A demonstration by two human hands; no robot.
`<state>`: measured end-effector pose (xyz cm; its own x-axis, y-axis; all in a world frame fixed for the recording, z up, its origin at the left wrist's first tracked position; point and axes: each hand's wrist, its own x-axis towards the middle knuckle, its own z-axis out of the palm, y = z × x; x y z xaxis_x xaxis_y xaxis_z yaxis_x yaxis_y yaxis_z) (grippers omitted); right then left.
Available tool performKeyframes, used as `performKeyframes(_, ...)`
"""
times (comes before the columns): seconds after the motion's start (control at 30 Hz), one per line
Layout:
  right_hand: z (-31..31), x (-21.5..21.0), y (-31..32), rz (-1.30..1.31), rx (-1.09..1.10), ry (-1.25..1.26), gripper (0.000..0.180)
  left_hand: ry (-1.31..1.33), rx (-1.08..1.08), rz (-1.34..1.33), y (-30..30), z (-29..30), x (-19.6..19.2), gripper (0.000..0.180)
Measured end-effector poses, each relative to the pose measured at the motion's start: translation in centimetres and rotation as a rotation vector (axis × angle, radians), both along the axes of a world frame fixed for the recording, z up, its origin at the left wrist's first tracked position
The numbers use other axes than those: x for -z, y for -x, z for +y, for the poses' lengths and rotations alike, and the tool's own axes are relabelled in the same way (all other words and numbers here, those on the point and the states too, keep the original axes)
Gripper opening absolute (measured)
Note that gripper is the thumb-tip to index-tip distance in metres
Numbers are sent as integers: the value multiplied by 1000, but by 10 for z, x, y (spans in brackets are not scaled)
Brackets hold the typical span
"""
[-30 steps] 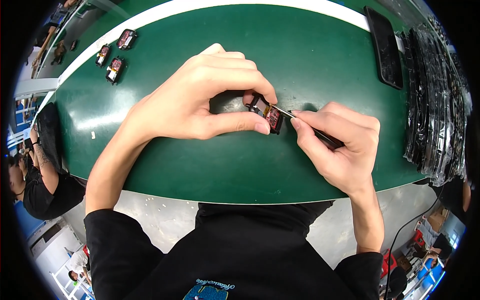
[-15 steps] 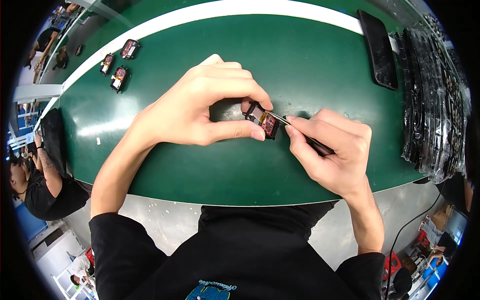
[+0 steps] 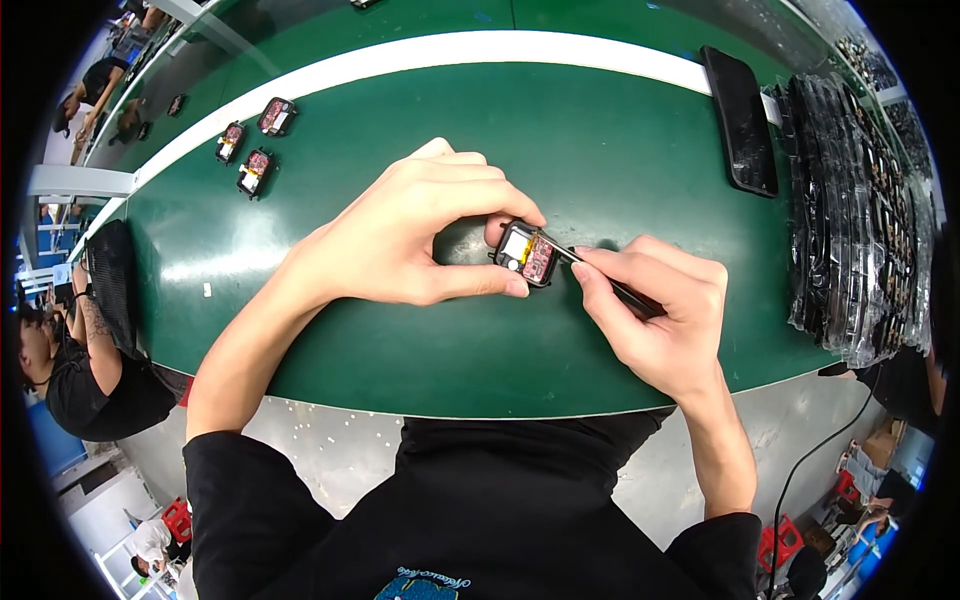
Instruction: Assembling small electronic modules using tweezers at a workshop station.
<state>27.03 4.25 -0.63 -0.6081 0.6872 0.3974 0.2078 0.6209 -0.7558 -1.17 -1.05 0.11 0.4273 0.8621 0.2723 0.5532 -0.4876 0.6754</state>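
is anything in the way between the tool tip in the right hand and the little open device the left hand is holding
Nothing visible. The left hand pinches the small open device by its edges, leaving its open face bare. The thin dark tool in the right hand already reaches the device's right edge.

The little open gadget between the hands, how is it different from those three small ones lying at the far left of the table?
The open gadget is pinched in the left hand and tilted; the three small ones lie flat and untouched. A thin tool in the right hand touches the held one; nothing touches the three. All have dark casings with reddish insides showing, on the green table.
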Motion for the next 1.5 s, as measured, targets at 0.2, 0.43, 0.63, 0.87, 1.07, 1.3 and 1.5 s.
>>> performKeyframes(0.2, -1, 2, -1, -14, -3, -47, 14, 1, -6, 28, -2, -1, -1, 52)
performKeyframes(0.43, -2, -10, 5, 26, 12, 1, 19, -23, -9, 38, -2, -2, -3, 49)
performKeyframes(0.63, -9, -10, 13, -118, -60, -19, 47, 46, -10, 46, 2, -2, -8, 77)
performKeyframes(0.87, -11, -8, 15, -153, -31, -98, 42, 157, 7, 16, 0, -1, -18, 70)
performKeyframes(1.07, -8, -7, 11, -146, -68, -84, 43, 278, 3, 37, 2, -2, -33, 72)
performKeyframes(1.3, -3, -64, -30, -6, 52, -225, 44, 326, -123, -155, 37, 47, -43, 34)
performKeyframes(1.5, 22, -128, -102, -74, 389, -337, 44, -178, -638, 411, 87, 118, -29, 62)
